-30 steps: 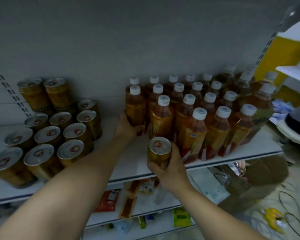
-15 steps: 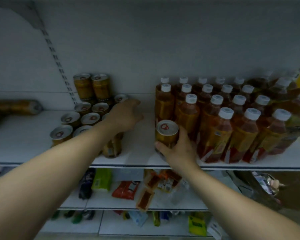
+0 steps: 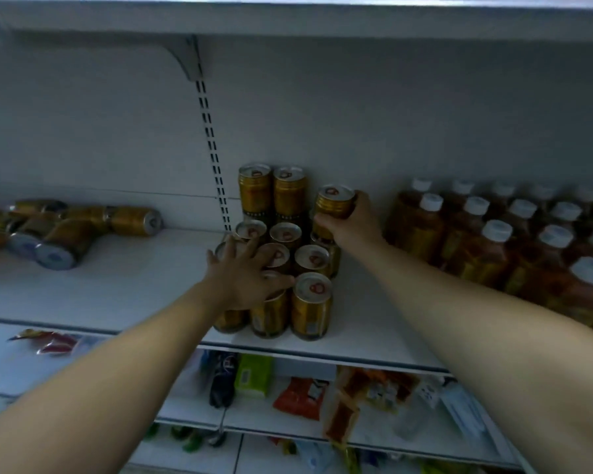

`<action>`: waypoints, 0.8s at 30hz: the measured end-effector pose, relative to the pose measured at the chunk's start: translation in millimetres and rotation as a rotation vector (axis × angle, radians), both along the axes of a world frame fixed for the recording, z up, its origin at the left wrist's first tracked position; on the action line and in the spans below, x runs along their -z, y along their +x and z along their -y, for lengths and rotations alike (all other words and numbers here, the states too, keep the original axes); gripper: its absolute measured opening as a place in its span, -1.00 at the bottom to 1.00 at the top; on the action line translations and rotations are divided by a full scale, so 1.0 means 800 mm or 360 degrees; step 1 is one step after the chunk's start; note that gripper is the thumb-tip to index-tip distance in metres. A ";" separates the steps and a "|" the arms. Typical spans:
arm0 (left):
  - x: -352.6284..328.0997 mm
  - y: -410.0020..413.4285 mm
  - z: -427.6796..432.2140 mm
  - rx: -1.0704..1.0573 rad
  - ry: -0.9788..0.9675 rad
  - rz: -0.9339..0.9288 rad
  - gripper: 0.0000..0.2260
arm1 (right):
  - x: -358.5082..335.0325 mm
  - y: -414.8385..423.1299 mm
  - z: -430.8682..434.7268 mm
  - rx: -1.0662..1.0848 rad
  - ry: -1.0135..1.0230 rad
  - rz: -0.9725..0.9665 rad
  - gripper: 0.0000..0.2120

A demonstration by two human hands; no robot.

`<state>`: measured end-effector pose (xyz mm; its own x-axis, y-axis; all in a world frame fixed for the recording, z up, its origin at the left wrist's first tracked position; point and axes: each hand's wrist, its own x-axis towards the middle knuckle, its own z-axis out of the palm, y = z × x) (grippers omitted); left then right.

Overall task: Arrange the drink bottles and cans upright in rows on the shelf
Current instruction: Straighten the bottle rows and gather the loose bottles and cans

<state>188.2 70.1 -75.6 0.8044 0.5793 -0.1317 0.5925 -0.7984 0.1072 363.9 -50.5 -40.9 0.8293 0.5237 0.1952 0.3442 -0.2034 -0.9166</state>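
Gold can [image 3: 336, 201] is now sitting high at the back right of the can block [image 3: 311, 302], having left the shelf front beside the bottles [image 3: 493, 254], where it was half a second ago. It is standing upright, long axis vertical, pull-tab lid facing up, level with the two stacked cans [image 3: 271, 189] at the rear. Whether its base is touching the can beneath, I cannot tell. The right hand [image 3: 353, 225] is gripping it, fingers wrapping round its side from the right. The left hand [image 3: 245, 277], which was reaching above the block, is now lying flat with fingers spread on the lids of the front-left cans. The block is standing upright in rows on the white shelf [image 3: 117, 289]. To the right, the white-capped bottles are holding amber drink. Far left, loose cans [image 3: 83, 230] are lying on their sides. Snack packets [image 3: 298, 396] are lying on the lower shelf [image 3: 11, 364].
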 end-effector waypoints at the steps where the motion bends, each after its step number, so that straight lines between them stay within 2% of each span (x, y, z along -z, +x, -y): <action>1: 0.003 0.001 -0.003 0.0009 0.0004 0.0013 -0.11 | 0.001 0.005 -0.011 0.0019 -0.0017 0.0003 -0.40; 7: 0.011 0.001 -0.006 0.0026 0.0029 0.0087 -0.09 | 0.000 0.029 -0.047 0.0004 -0.0044 0.0083 -0.42; 10: 0.013 0.000 -0.006 0.0023 0.0032 0.0102 -0.08 | 0.004 0.036 -0.053 0.0038 0.0053 0.0098 -0.47; 15: 0.009 -0.001 -0.002 -0.0011 0.0050 0.0085 -0.08 | 0.019 0.049 -0.055 0.0037 0.0144 -0.0006 -0.37; 24: -0.002 0.001 0.003 -0.0050 -0.0005 -0.0010 -0.06 | 0.032 0.057 -0.061 -0.0124 -0.0040 -0.0086 -0.19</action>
<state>189.1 67.6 -74.3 0.7851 0.6037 -0.1386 0.6178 -0.7792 0.1056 409.2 -1.5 -66.1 0.7948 0.5912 0.1370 0.3098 -0.2011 -0.9293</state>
